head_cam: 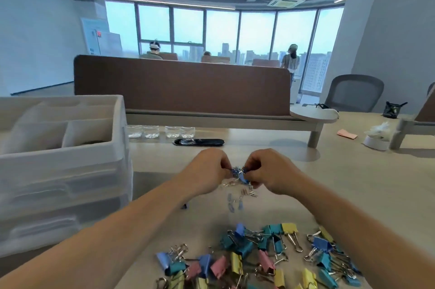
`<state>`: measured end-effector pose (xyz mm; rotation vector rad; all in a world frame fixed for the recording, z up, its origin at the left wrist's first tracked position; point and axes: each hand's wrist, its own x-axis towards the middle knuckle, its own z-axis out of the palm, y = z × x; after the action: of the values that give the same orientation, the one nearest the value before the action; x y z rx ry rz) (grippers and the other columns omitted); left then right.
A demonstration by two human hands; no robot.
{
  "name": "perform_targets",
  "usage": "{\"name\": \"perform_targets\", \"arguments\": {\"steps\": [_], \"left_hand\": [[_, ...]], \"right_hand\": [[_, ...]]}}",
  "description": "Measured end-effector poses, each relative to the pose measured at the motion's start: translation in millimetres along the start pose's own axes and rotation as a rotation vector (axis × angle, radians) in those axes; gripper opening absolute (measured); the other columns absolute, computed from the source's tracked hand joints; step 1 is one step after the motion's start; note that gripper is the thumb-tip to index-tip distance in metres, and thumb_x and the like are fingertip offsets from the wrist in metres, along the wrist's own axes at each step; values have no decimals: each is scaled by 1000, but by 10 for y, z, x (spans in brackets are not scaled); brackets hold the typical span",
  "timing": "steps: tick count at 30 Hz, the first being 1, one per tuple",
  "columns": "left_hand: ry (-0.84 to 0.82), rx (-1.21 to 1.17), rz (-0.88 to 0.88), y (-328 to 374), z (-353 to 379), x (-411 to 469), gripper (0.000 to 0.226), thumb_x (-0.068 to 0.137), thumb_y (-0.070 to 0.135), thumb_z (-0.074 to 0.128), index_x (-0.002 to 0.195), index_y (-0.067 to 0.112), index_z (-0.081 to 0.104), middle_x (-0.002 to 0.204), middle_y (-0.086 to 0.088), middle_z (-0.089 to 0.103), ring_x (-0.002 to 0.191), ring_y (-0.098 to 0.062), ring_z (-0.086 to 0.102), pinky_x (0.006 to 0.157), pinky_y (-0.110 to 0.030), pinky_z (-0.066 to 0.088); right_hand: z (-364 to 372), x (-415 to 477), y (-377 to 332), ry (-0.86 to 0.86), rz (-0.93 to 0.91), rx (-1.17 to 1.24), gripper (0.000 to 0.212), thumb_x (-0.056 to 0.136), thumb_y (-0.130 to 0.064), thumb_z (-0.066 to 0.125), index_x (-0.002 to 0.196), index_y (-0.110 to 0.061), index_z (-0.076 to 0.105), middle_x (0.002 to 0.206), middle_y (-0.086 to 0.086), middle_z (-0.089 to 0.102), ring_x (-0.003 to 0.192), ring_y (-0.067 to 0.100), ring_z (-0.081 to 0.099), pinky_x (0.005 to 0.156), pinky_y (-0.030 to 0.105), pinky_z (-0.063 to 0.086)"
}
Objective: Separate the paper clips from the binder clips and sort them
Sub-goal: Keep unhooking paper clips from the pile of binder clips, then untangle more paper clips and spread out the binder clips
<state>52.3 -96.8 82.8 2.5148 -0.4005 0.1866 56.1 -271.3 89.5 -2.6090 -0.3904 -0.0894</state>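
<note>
Binder clips (pixel 259 258) heaped short of the grip, left hand (pixel 207 172) and right hand (pixel 270 171) both pinching a blue clip tangle (pixel 239 173).

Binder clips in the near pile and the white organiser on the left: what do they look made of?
The binder clips look like painted sheet metal: matte pastel bodies in blue, teal, pink and yellow, with bright silver wire handles that glint. The organiser looks like moulded white plastic, possibly foam: it has a matte surface, rounded compartment edges and faintly translucent stacked layers. The picture does not settle which.
</note>
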Motion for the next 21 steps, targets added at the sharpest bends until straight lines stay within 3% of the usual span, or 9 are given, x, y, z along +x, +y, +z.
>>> {"name": "perform_targets", "arguments": {"steps": [2,4,7,10,14,18,21], "left_hand": [[42,15,-1,-41,-253,-133,12,89,19,65,77,16,67,70,1,63,56,-9,54,50,-21,37],[86,-2,-18,-84,-478,-259,10,89,19,65,81,14,68,70,2,63,59,-13,57,50,-22,40],[152,3,-33,-130,-854,-444,8,90,21,65,86,15,69,65,5,60,52,-7,51,50,-21,40],[187,47,-47,-191,-1204,-601,10,90,24,65,91,15,70,67,2,62,53,-8,51,53,-22,42],[228,58,-101,-374,-1607,-815,9,89,22,67,87,13,68,67,-2,64,53,-11,54,54,-26,46],[285,107,-180,-598,-1974,-1021,8,83,24,70,79,17,71,61,6,62,54,-8,54,55,-19,44],[314,125,-240,-774,-2233,-1174,10,79,28,73,73,21,71,59,8,62,59,-14,58,64,-29,50]], "right_hand": [[-55,20,-292,-10,-52,-14,5,87,-17,72,87,-15,67,82,0,69,75,15,69,76,35,58],[-101,50,-546,-11,-96,9,7,86,-14,72,84,-15,66,77,0,69,67,11,69,67,26,58],[-191,82,-958,-12,-154,47,8,85,-13,73,82,-15,66,71,-1,71,59,6,69,60,18,53],[-250,143,-1331,-32,-221,98,6,85,-14,73,86,-14,67,74,-1,72,62,6,70,67,23,58],[-223,248,-1826,-50,-321,142,6,86,-12,73,88,-10,69,77,4,73,60,7,69,65,21,58],[-76,375,-2284,-70,-393,174,5,85,-10,73,87,-7,69,76,7,74,65,13,72,67,26,59],[102,484,-2611,-86,-434,192,6,81,-6,75,85,-5,71,79,12,74,71,23,73,75,35,61]]}}
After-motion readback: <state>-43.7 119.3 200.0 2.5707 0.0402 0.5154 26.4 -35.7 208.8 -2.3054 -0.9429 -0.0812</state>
